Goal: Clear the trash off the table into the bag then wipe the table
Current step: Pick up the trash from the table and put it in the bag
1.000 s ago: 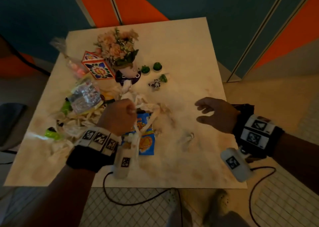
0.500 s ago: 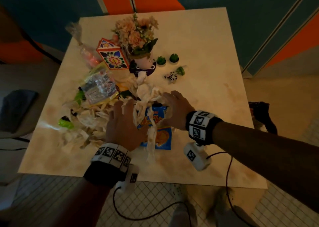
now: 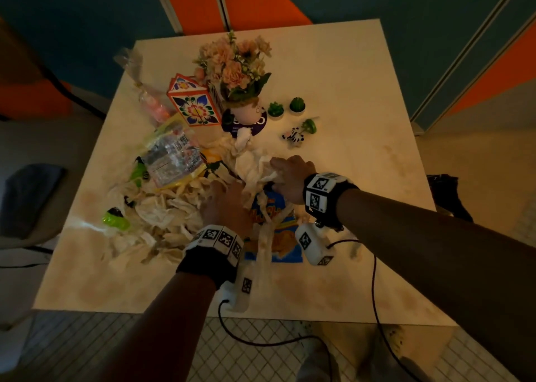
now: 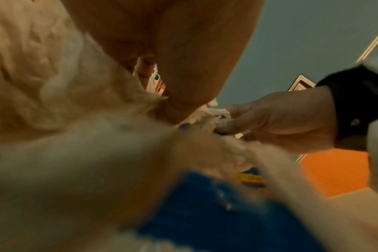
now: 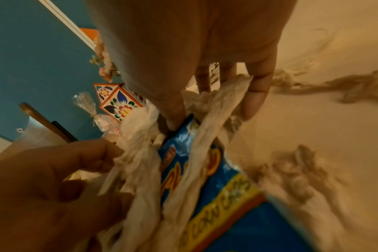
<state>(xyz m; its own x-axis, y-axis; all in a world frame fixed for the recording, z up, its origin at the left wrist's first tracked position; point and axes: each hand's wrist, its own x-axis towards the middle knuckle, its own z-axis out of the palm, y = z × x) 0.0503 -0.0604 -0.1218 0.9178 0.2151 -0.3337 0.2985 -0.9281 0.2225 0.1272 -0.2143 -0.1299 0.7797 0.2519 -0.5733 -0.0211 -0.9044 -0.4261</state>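
Teal and orange wall panels back a pale square table [image 3: 333, 71], stained in patches.

Crumpled paper tissues [image 3: 162, 207] form the largest mass, heaped just left of and under both hands; long twisted strips [image 5: 207, 129] trail toward the near edge.

Blue snack packet [image 3: 285, 245] lies flat between the two wrists, strips draped across it; contents not visible.

Flower pot [image 3: 246, 111] stands beyond the hands, holding pink blooms. Patterned carton [image 3: 194, 103] sits just left of the pot, closed. Clear crinkled wrapper [image 3: 171, 155] lies beyond the left hand, on the heap. Clear tied pouch [image 3: 148, 100], left of the carton, holds pink pieces.

Left hand [image 3: 224, 204]: fingers curled into the tissues, gripping a strip, per right wrist view. Right hand [image 3: 290, 178]: fingers bent down over the tissues at the packet's far end, thumb against the packet edge, clutching paper. Hands nearly touch.

Trash bag: cannot identify one on the table.
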